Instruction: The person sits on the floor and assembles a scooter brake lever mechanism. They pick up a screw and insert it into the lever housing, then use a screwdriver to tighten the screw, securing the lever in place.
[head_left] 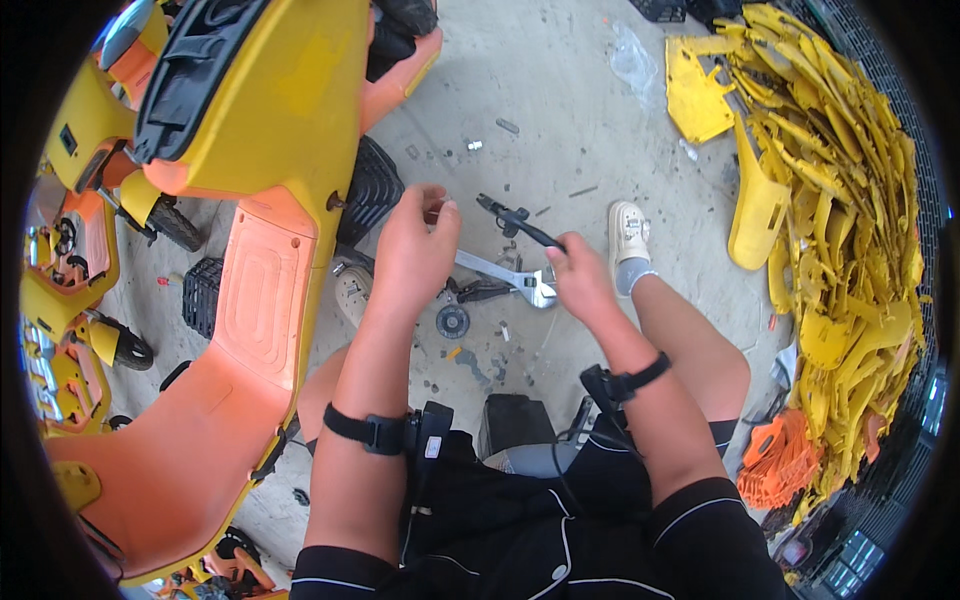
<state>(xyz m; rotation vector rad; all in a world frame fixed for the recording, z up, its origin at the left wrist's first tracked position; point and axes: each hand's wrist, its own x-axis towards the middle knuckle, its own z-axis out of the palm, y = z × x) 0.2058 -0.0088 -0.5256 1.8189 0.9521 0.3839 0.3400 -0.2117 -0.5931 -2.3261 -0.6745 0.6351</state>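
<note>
While the right hand [584, 278] grips the black part [517, 220] by its near end, a steady hold, clear of the wrench [490, 268] between the hands, should help. The left hand [418, 245] curls loosely; whether it holds anything, I cannot tell.

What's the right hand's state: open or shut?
Shut: the right hand is closed around one end of a black lever-like part, whose far end sticks out.

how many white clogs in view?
2. Right clog: to the right of the right hand. Left clog: beside the left forearm, partly hidden.
</note>
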